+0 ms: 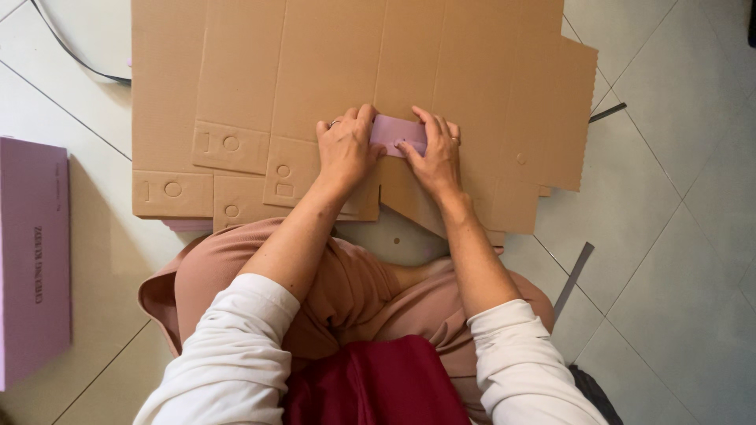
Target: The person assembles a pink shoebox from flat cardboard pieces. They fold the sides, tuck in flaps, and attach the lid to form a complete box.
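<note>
Purple flat strip (pixel 398 134), pinched by left hand (pixel 346 149) and right hand (pixel 433 157) on cardboard (pixel 260 71).

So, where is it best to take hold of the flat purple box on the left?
Grip the purple box by its long right edge, coming from the right: it lies flat on the floor, and that edge faces the person with open tile beside it.

A stack of flat brown cardboard box blanks (pixel 354 71) is lying on the tiled floor; it is the landmark here. A small pink rectangular strip (pixel 398 132), like a label, is resting on its near part, with both hands touching it. Far to the left of the stack, a flat pink rectangular package (pixel 31 252) is lying on the floor.
</note>
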